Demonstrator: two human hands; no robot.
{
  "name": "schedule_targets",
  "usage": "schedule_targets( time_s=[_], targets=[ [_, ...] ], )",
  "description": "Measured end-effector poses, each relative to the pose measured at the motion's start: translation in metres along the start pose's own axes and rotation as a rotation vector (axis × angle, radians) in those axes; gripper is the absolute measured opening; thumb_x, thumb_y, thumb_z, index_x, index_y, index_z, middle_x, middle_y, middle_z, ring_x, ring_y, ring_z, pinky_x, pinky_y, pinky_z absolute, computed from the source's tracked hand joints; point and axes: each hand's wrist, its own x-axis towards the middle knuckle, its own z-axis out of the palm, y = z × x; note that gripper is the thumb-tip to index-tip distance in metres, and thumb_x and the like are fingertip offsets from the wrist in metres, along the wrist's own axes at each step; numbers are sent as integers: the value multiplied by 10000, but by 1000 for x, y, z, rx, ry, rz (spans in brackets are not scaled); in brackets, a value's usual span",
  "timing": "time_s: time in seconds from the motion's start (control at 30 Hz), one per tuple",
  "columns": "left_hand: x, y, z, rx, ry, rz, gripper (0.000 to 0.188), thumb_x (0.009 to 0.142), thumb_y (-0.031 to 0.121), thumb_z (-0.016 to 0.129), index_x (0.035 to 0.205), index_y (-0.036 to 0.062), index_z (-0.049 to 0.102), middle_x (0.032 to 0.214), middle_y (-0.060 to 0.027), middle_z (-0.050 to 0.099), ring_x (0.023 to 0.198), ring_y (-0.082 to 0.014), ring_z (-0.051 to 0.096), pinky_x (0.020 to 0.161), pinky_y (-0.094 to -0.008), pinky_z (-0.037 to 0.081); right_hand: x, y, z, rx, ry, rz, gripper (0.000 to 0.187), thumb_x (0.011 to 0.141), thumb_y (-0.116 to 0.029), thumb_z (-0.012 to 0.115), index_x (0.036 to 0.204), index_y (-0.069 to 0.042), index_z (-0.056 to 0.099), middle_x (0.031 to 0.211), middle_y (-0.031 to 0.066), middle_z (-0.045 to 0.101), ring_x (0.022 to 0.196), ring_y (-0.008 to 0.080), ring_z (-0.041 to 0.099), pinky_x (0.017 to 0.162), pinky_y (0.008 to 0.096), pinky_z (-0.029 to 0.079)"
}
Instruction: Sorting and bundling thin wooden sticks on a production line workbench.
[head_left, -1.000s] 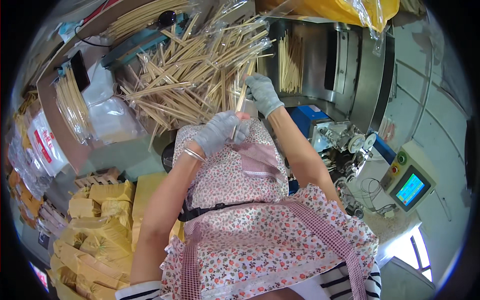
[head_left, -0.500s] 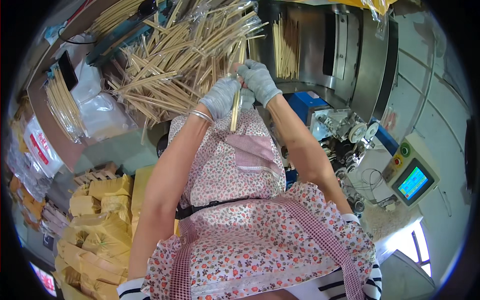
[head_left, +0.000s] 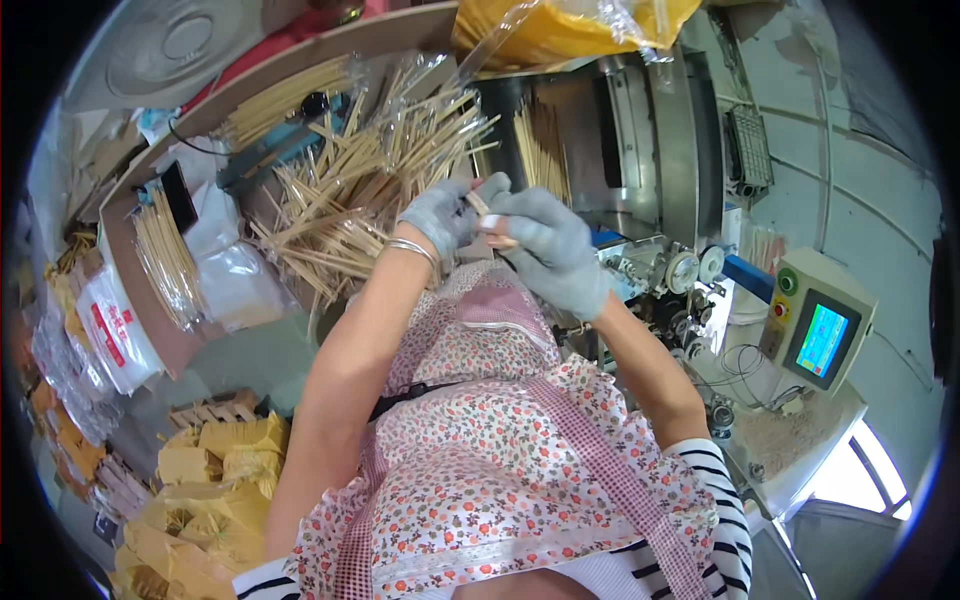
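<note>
My left hand [head_left: 440, 216], in a grey glove with bare fingertips, is closed around pale wooden chopsticks [head_left: 477, 203]. They point nearly end-on to the view, so only a short light end shows between the hands. My right hand [head_left: 555, 250], gloved alike, pinches at the same end from the right, its thumb and fingers bent together. Just beyond the left hand lies a heap of chopsticks [head_left: 340, 235], many in clear plastic sleeves. Behind the hands, more bare chopsticks [head_left: 540, 150] stand side by side in a metal machine trough.
At left, wrapped chopsticks [head_left: 168, 255] lie by a dark phone [head_left: 179, 195] and clear plastic bags [head_left: 240, 285]. Yellow wrapped packages [head_left: 200, 530] are stacked lower left. On the right are machine rollers [head_left: 683, 272] and a control panel with a lit screen [head_left: 822, 342]. A yellow sack [head_left: 560, 35] hangs over the top.
The chopsticks have turned from upright in view to nearly end-on. My right hand has moved lower and right, its back now facing up. The whole view has shifted.
</note>
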Motion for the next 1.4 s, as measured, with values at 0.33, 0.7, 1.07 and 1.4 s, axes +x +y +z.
schedule_targets(
  time_s=[0.33,0.7,1.07,1.4],
  targets=[
    [-15,20,-110,-81,51,-52,173,867,200,551,997,88,578,579,30,422,437,-113,397,417,-222,361,55,-71,-99,561,629,753,137,841,-165,630,812,-32,620,717,-25,556,662,39,509,609,191,430],
    [-99,-25,-86,828,-405,436,240,912,309,520,1002,91,563,610,75,404,511,-29,404,468,-169,345,50,-45,-12,600,506,775,119,802,-152,678,778,-50,622,692,-63,553,618,6,464,555,178,390],
    [-128,-63,-55,835,-155,583,156,813,192,676,891,76,609,694,90,484,562,-17,403,489,-160,303,61,-19,25,605,499,779,160,775,-184,691,732,-38,642,622,-30,556,536,41,486,495,210,441],
    [-120,-65,-63,727,-157,630,164,823,198,667,857,39,641,654,75,525,563,-12,428,481,-171,319,46,-8,8,1097,229,805,317,835,-242,644,1075,-38,608,889,4,653,789,74,610,721,250,529]
  ],
)
